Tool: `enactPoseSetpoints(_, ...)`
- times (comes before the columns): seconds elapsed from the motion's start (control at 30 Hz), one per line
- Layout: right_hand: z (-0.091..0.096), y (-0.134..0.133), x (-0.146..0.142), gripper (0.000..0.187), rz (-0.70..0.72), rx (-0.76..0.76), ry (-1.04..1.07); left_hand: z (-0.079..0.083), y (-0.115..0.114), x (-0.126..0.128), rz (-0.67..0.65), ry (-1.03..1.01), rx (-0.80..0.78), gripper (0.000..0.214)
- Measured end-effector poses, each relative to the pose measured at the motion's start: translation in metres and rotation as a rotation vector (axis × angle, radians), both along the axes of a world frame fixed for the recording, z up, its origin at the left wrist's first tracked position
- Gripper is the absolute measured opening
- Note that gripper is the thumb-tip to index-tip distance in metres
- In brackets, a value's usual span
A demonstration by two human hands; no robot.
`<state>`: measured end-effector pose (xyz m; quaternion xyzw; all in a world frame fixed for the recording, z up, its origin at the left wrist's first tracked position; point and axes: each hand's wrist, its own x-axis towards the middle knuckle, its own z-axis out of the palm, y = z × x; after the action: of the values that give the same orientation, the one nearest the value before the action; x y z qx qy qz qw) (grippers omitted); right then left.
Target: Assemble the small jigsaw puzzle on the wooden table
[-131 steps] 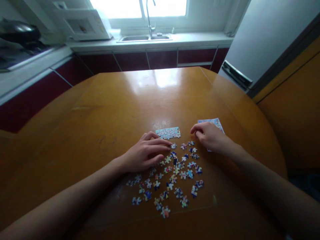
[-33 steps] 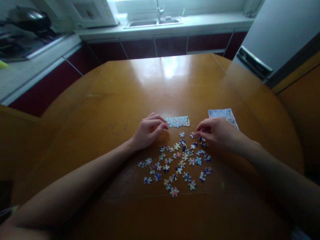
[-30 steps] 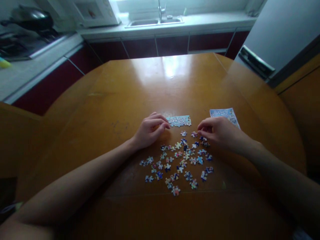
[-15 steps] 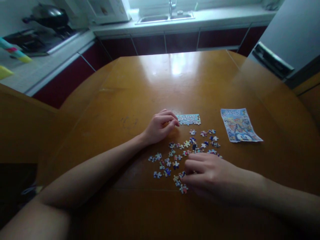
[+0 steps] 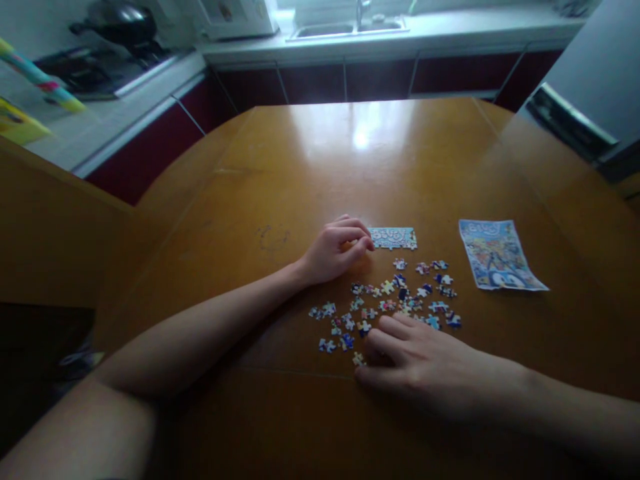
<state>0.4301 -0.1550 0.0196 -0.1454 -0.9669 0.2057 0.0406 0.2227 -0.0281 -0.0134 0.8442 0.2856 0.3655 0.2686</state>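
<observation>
My left hand point(image 5: 336, 250) rests on the round wooden table point(image 5: 280, 187), its fingers curled with the tips at the left end of a short assembled puzzle strip point(image 5: 395, 237). What the curled fingers hold, if anything, is hidden. Several loose puzzle pieces point(image 5: 400, 297) lie scattered in front of the strip. My right hand point(image 5: 420, 363) lies palm down over the near edge of the scatter, fingers spread. A small piece point(image 5: 357, 359) sits between its thumb and forefinger.
A printed picture leaflet point(image 5: 499, 255) lies flat to the right of the pieces. Behind the table runs a kitchen counter with a sink point(image 5: 345, 28), a black pan point(image 5: 123, 21) at the left and a fridge point(image 5: 595, 73) at the right.
My right hand has left the far right pieces, come to the near edge of the scatter and uncovered the leaflet. My left hand stays curled by the strip. The view has swung left.
</observation>
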Motion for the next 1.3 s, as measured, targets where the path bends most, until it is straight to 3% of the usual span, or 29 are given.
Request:
enactPoseSetpoints(0.3, -0.002, 0.000, 0.002, 0.034, 0.015, 0.013, 0.006, 0.000, 0.000, 0.000, -0.011, -0.010, 0.000, 0.027)
enactPoseSetpoints(0.53, -0.002, 0.004, 0.003, 0.026, -0.040, -0.008, 0.153, 0.001, 0.000, 0.000, -0.002, -0.007, -0.008, 0.027)
enactPoseSetpoints(0.8, -0.003, 0.028, 0.020, 0.020, -0.302, -0.033, 0.410, 0.000, -0.001, 0.000, -0.028, -0.022, -0.004, 0.026)
enactPoseSetpoints(1.0, -0.002, 0.054, 0.039, 0.016, -0.794, 0.043, 0.535, 0.000, -0.002, 0.000, -0.025, -0.028, -0.009, 0.025)
enactPoseSetpoints(1.07, -0.004, 0.060, 0.044, 0.016, -0.895, 0.064, 0.538, 0.000, -0.002, 0.000, -0.029, -0.033, -0.013, 0.026)
enactPoseSetpoints(1.3, -0.010, 0.061, 0.045, 0.016, -0.922, 0.067, 0.498, -0.002, -0.002, 0.001, -0.060, -0.066, -0.100, 0.028)
